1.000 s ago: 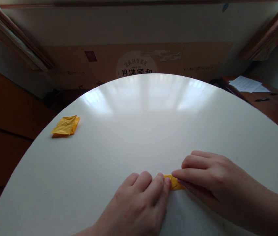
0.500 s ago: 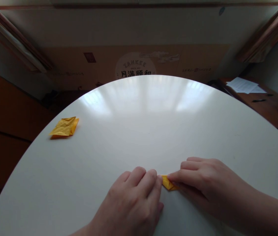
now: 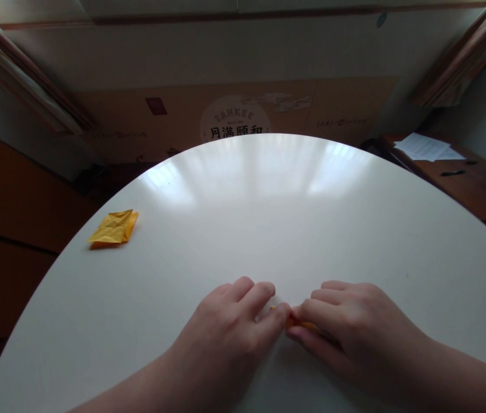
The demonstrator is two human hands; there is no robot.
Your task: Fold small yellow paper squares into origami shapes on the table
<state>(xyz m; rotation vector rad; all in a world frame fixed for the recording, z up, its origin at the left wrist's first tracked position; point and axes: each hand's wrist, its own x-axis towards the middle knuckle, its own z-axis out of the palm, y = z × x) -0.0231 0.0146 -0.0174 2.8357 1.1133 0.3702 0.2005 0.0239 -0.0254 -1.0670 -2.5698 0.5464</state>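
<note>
On the round white table (image 3: 268,206), near its front edge, both hands meet over a small folded piece of orange paper (image 3: 294,322). My left hand (image 3: 229,332) has its fingers curled, their tips pressing on the paper's left end. My right hand (image 3: 346,327) pinches the paper's right part between thumb and fingers. Only a sliver of orange shows between the fingertips; the rest is hidden under the hands. A second folded orange paper (image 3: 112,228) lies flat at the table's left edge, far from both hands.
A cardboard box with printed characters (image 3: 236,120) stands behind the table against the wall. At the right is a wooden desk (image 3: 470,183) with white sheets (image 3: 427,147) and a dark pen. Brown wooden panels lie to the left.
Both hands have closed in on the small paper, and less of it shows now. My left forearm has come further into view. The paper at the left has not moved.
</note>
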